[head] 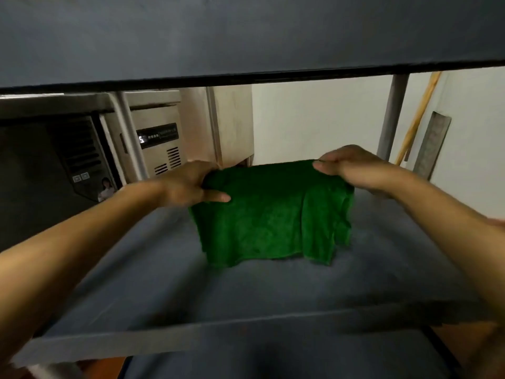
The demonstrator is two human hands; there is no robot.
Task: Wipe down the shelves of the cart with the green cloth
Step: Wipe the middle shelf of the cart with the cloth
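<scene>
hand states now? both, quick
Left hand: closed on the green cloth, left top corner.
Right hand: closed on the cloth, right top corner.

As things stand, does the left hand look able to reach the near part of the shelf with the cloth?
Probably yes. The left hand already grips the green cloth above the shelf, and nothing lies on the bare surface toward the near edge.

Counted around the one green cloth (270, 214): two hands (191, 184) (352, 165) at its upper corners, two cart shelves (246, 36) (246, 291) above and beneath it, two upright posts (131, 138) (392, 116) behind it.
</scene>
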